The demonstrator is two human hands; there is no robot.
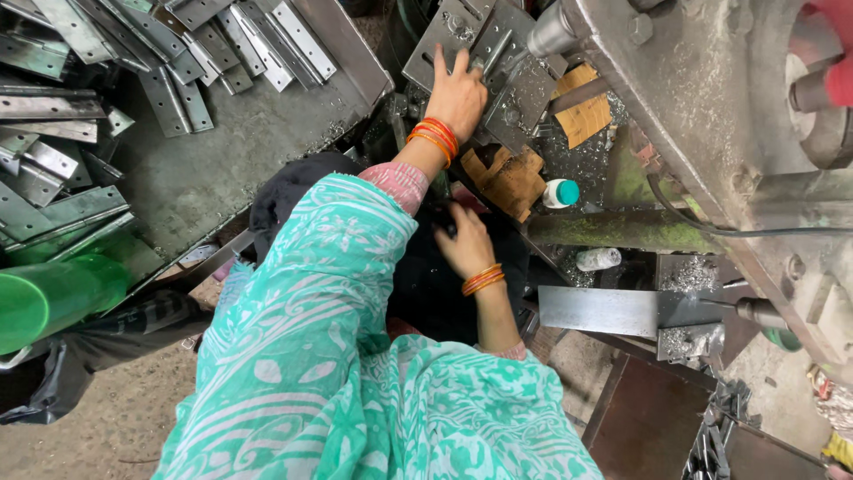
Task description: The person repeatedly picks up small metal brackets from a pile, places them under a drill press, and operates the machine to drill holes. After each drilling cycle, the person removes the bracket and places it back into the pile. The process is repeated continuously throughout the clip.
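Grey steel plate (498, 67), flat and dull, with slots and round holes cut through it, lies on the bed of a heavy machine (711, 98) at the top of the view. Its surface is scuffed and dusted with bright metal shavings. The person's left hand (458, 93) lies on this plate with fingers spread flat, pressing on it rather than gripping; orange and red bangles circle the wrist. Just beside the plate sit torn pieces of brown cardboard (511, 178) and a small white bottle with a teal cap (560, 193).

The right hand (466, 244) is lower, near the person's lap, resting loosely curled against dark cloth (426, 284); whether it holds anything cannot be told. It too wears orange bangles.

A teal and white patterned garment (338, 356) fills the lower middle. To the left, a metal bench (231, 160) carries a heap of long, folded steel brackets (222, 40), well apart from both hands. A green plastic tube (53, 298) lies at the far left edge
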